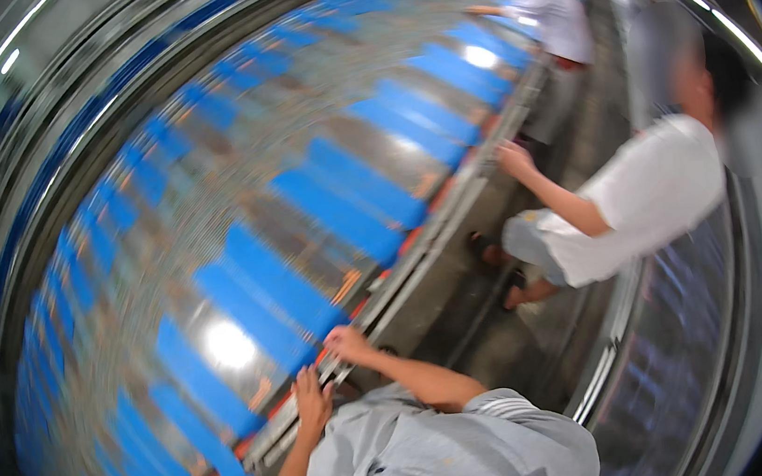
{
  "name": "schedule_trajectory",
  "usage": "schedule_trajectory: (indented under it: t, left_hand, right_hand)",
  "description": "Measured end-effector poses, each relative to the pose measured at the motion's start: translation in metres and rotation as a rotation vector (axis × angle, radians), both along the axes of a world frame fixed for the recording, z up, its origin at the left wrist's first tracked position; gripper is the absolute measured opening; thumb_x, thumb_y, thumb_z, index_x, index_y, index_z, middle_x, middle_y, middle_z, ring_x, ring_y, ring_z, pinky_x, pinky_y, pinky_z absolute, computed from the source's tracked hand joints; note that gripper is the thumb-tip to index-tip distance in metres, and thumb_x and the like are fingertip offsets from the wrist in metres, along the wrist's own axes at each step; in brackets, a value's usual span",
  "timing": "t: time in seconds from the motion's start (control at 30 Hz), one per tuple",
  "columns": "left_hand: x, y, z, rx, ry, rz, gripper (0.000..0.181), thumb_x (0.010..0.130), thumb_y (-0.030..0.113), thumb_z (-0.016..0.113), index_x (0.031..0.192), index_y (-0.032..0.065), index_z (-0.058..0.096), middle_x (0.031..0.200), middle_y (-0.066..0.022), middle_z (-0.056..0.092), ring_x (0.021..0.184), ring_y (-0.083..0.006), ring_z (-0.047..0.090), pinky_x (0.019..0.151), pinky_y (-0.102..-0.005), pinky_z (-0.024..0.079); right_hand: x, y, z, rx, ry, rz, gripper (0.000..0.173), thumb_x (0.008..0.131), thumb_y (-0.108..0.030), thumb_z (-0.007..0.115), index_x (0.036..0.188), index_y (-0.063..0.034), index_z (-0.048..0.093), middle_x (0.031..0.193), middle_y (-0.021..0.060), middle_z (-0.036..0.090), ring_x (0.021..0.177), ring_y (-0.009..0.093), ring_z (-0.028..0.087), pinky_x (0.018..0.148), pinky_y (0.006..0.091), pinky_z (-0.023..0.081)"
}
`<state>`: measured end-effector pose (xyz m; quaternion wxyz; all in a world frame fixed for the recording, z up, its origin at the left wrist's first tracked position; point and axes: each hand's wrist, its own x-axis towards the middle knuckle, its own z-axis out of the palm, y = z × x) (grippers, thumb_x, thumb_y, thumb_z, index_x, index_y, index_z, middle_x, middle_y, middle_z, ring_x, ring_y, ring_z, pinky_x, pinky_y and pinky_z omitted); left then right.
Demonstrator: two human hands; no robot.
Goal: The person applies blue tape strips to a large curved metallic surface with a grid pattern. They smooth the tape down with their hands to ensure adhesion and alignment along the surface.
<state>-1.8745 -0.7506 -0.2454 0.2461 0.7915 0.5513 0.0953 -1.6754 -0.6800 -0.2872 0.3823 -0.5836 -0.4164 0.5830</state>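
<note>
Along the near edge of a long worktable stand wide blue panels [266, 279] of thin sheet material, perhaps cut fabric, laid in rows on a shiny metallic surface [231, 343]. My left hand [311, 397] touches the table's near rail [282, 418] beside a blue panel's lower corner, fingers extended and thumb apart. Close by on the right, my right hand [349, 346] is at the lower corner of that panel, its fingers curled. Whether it pinches the panel edge is too blurred to tell.
A person in a white top [657, 185] stands to my right with a hand at the table edge. Another person [549, 14] reaches over the table further along. A walkway [475, 326] runs beside the table. Clear plastic-like sheeting [674, 331] lies on the right.
</note>
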Motion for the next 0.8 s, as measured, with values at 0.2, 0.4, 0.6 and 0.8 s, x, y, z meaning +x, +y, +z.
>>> schedule_trajectory:
  t: [0.2, 0.4, 0.6, 0.8]
  left_hand:
    - [-0.002, 0.002, 0.023, -0.022, -0.375, 0.018, 0.045, 0.094, 0.032, 0.060, 0.124, -0.0008, 0.057, 0.114, -0.0239, 0.064, 0.105, -0.0412, 0.061, 0.088, -0.0488, 0.047]
    - [-0.046, 0.000, 0.055, -0.131, -0.656, 0.339, 0.030, 0.092, 0.027, 0.063, 0.103, -0.0001, 0.069, 0.096, -0.0214, 0.070, 0.087, -0.0388, 0.066, 0.076, -0.0444, 0.052]
    - [-0.164, -0.003, 0.042, -0.103, -0.795, 0.717, 0.024, 0.090, 0.020, 0.066, 0.102, 0.0004, 0.071, 0.095, -0.0168, 0.073, 0.084, -0.0259, 0.071, 0.075, -0.0362, 0.055]
    - [-0.322, -0.012, 0.017, -0.046, -0.774, 1.071, 0.022, 0.090, 0.014, 0.065, 0.102, -0.0036, 0.070, 0.088, -0.0117, 0.073, 0.080, -0.0157, 0.069, 0.072, -0.0303, 0.054]
  right_hand:
    - [0.043, -0.012, 0.022, -0.134, 0.136, -0.083, 0.011, 0.092, -0.008, 0.063, 0.099, 0.0008, 0.063, 0.084, 0.0096, 0.067, 0.070, 0.019, 0.069, 0.057, 0.0286, 0.058]
    - [0.057, -0.014, 0.055, -0.168, -0.199, -0.181, 0.014, 0.094, -0.014, 0.060, 0.096, -0.0015, 0.064, 0.080, 0.0063, 0.066, 0.067, 0.015, 0.067, 0.054, 0.0238, 0.051]
    - [-0.019, -0.020, 0.062, -0.155, -0.298, -0.271, 0.012, 0.094, -0.013, 0.059, 0.090, -0.0019, 0.063, 0.076, 0.0034, 0.063, 0.064, 0.010, 0.060, 0.053, 0.0212, 0.046]
    - [-0.173, -0.068, 0.064, -0.016, -0.419, 0.070, 0.010, 0.087, -0.010, 0.064, 0.088, -0.0027, 0.070, 0.075, 0.0021, 0.066, 0.070, 0.009, 0.058, 0.064, 0.0254, 0.046]
